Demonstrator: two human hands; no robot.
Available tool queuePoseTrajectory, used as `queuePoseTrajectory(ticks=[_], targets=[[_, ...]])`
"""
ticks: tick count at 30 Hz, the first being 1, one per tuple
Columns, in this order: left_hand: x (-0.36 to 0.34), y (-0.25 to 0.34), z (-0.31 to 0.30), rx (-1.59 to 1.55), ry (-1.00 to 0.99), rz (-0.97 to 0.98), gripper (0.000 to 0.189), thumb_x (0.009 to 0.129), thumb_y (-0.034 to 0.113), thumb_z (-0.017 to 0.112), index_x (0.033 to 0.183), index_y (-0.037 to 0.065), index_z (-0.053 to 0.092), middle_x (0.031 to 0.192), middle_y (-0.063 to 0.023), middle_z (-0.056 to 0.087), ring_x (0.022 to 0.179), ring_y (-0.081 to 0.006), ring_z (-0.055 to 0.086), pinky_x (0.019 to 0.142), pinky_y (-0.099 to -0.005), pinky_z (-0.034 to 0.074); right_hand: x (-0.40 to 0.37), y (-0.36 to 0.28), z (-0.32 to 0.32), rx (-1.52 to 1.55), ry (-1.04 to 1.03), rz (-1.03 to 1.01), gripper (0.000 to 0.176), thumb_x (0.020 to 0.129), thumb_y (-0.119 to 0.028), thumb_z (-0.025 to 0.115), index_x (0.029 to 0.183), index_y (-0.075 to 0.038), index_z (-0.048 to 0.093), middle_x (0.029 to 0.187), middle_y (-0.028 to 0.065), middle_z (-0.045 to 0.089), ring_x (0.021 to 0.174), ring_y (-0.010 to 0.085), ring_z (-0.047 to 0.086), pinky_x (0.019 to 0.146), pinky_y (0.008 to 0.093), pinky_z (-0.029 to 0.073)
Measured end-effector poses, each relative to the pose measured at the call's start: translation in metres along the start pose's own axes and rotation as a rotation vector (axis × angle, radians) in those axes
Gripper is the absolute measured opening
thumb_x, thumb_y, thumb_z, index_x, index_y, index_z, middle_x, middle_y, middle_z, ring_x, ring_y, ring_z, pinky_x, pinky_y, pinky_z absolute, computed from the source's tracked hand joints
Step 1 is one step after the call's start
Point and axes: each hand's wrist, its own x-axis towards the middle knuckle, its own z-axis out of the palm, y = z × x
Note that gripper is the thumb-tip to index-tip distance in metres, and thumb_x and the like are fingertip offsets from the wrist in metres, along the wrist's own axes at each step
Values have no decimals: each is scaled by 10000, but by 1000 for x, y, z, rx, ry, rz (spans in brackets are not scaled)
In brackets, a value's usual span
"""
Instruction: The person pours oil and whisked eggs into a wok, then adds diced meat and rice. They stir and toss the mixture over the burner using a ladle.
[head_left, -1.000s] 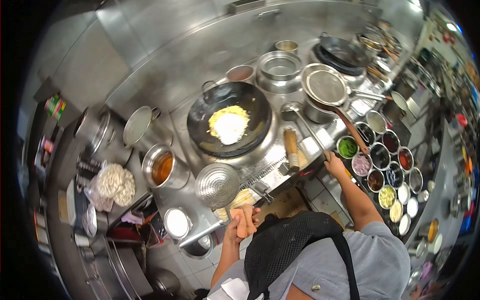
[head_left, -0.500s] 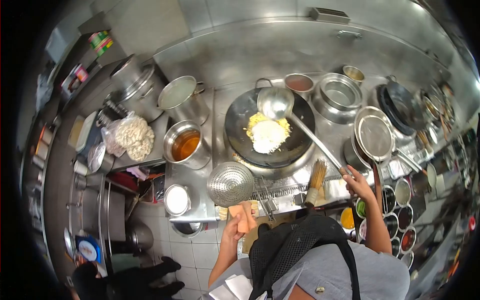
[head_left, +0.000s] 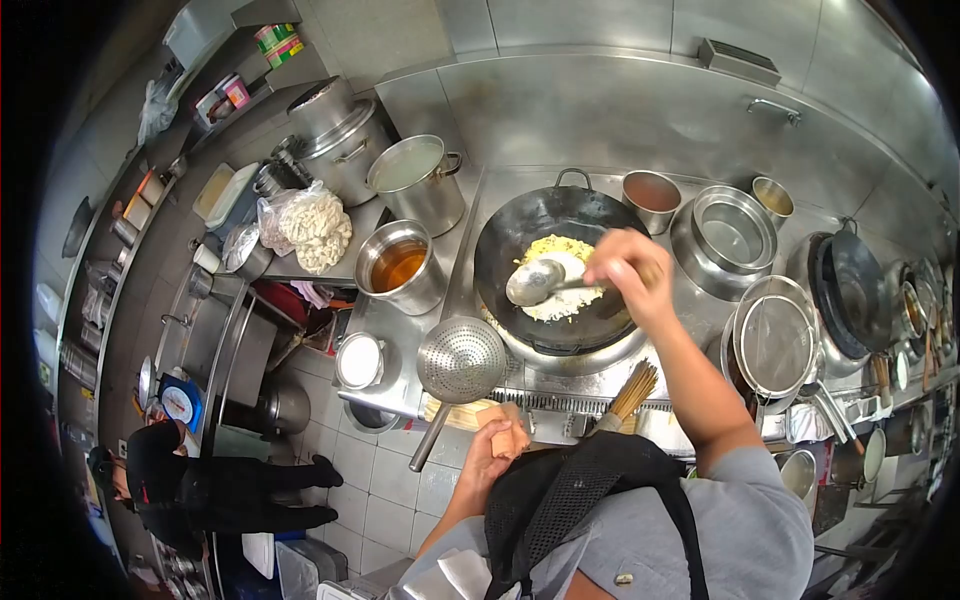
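Note:
In the head view my right hand is raised over the right side of the black wok, closed round the handle of a metal ladle. The ladle's bowl rests against the white rice in the wok, with yellow scrambled egg behind it. My hand and forearm cover part of the food and the wok's right side. Low and near my body, my left hand grips a folded orange cloth. Just beyond that hand is a perforated skimmer, its handle pointing down.
Left of the wok stand a pot of amber liquid and a tall stockpot. A bamboo brush lies at the stove's front. Strainers and stacked pans are on the right. A person in black works at the far left.
My right hand has moved from the stove's front right up over the wok. The ladle's bowl has come down onto the rice. My left hand keeps the cloth, and the view has shifted.

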Motion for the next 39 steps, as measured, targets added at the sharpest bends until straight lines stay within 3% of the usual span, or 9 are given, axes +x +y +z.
queuePoseTrajectory(ticks=[3, 9, 14, 22, 26, 32, 33, 37, 39], targets=[[-2, 3, 23, -39, 71, -12, 302, 808, 81, 662, 1078, 37, 534, 954, -130, 625, 848, -282, 654, 754, -447, 595, 63, 53, -2, 126, 177, 130, 406, 945, -165, 645, 601, -95, 441, 473, 2, 475, 397, 98, 474, 388, 254, 369], [17, 34, 22, -38, 77, -58, 275, 816, 68, 661, 1064, 69, 541, 980, -129, 594, 958, -327, 615, 888, -584, 545, 187, -48, -8, 64, 184, -14, 409, 913, -238, 679, 616, -116, 426, 482, -14, 445, 366, 91, 406, 357, 268, 312], [43, 50, 31, 66, -48, -128, 457, 799, 57, 669, 1193, 43, 437, 1126, -165, 515, 1064, -348, 568, 946, -602, 515, 140, 90, -16, -124, 389, 265, 370, 902, -182, 692, 635, -97, 452, 497, -5, 453, 379, 94, 414, 379, 268, 353], [82, 67, 52, 111, -87, -298, 411, 794, 77, 696, 1153, 65, 497, 1130, -156, 550, 1061, -363, 585, 931, -601, 518, 167, -6, 17, -180, 270, 113, 405, 912, -280, 687, 628, -102, 459, 475, 13, 467, 379, 101, 447, 368, 270, 348], [125, 66, 72, 139, -85, -329, 387, 824, 145, 713, 1141, 67, 505, 1158, -169, 522, 1089, -361, 565, 943, -590, 503, 138, 89, 0, -71, 331, 257, 359, 908, -198, 696, 656, -116, 453, 503, -10, 438, 398, 87, 410, 396, 265, 328], [149, 57, 92, 150, 71, -354, 348, 854, 215, 696, 1113, 55, 528, 1112, -173, 537, 1082, -369, 560, 956, -565, 493, 167, -15, -9, -129, 320, 138, 382, 896, -250, 712, 656, -105, 452, 509, -17, 434, 401, 86, 401, 393, 280, 334], [163, 52, 82, 121, 64, -433, 357, 857, 247, 693, 1108, 54, 529, 1092, -167, 551, 1067, -372, 567, 954, -553, 498, 152, 9, -14, -130, 329, 134, 382, 896, -250, 712, 656, -105, 452, 509, -17, 434, 401, 86, 401, 393, 280, 334], [187, 22, 60, 174, -58, -155, 337, 818, 240, 690, 1060, 81, 519, 995, -169, 595, 924, -366, 620, 839, -530, 552, 113, 73, -30, -155, 473, 265, 394, 898, -297, 709, 659, -99, 466, 510, -6, 437, 411, 102, 416, 416, 276, 364], [185, 22, 46, 110, -53, -348, 190, 811, 135, 641, 961, 136, 525, 942, -158, 606, 849, -351, 628, 755, -510, 568, 110, 70, -32, -83, 585, 299, 396, 893, -311, 713, 661, -93, 478, 512, -1, 444, 422, 108, 439, 425, 271, 378]])
